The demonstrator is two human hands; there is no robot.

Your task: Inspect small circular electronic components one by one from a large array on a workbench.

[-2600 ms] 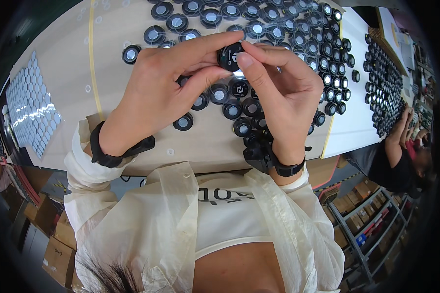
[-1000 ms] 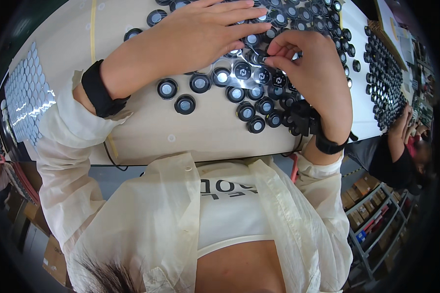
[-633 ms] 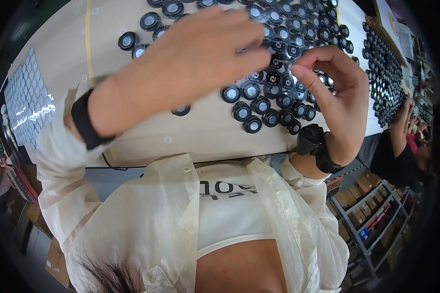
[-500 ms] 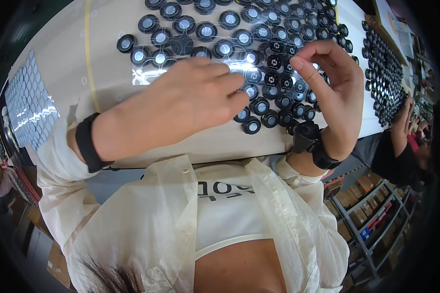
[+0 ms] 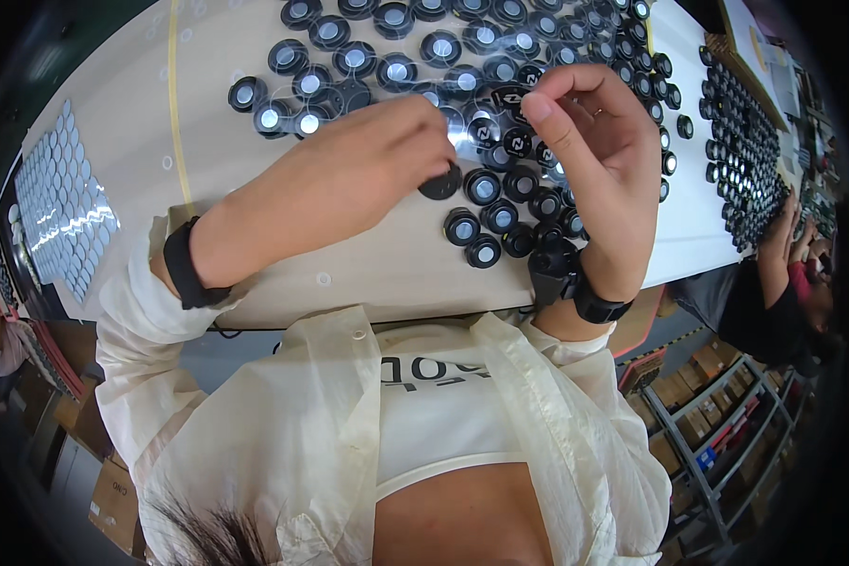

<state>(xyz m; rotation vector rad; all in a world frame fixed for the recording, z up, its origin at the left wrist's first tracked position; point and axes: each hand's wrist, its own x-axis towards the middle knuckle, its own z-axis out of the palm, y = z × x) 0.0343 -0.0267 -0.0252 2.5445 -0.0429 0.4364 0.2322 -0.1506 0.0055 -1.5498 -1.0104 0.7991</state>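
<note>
My left hand (image 5: 373, 160) is closed, its fingertips at the upper edge of a plain black disc (image 5: 441, 182) that it appears to grip; its thumb is hidden. My right hand (image 5: 604, 141) pinches a clear sheet between thumb and forefinger, the other fingers curled loosely. Black round stickers (image 5: 517, 143) with a white mark sit on this see-through sheet. It lies over or just above several black round knob-like parts with pale centres (image 5: 483, 186), reaching left past my left hand. How far the sheet lifts off them I cannot tell.
More black round parts (image 5: 393, 19) cover the far side of the table (image 5: 283, 255). A sheet of pale round stickers (image 5: 66, 203) lies at the left edge. Further parts (image 5: 740, 141) spread on the right, beside another person's arm (image 5: 775, 231). Shelving with boxes (image 5: 717, 424) stands lower right.
My right hand has moved left, toward my left hand, and the clear sheet has shifted left with it. My left hand has drawn back slightly; the black disc now shows at its fingertips.
</note>
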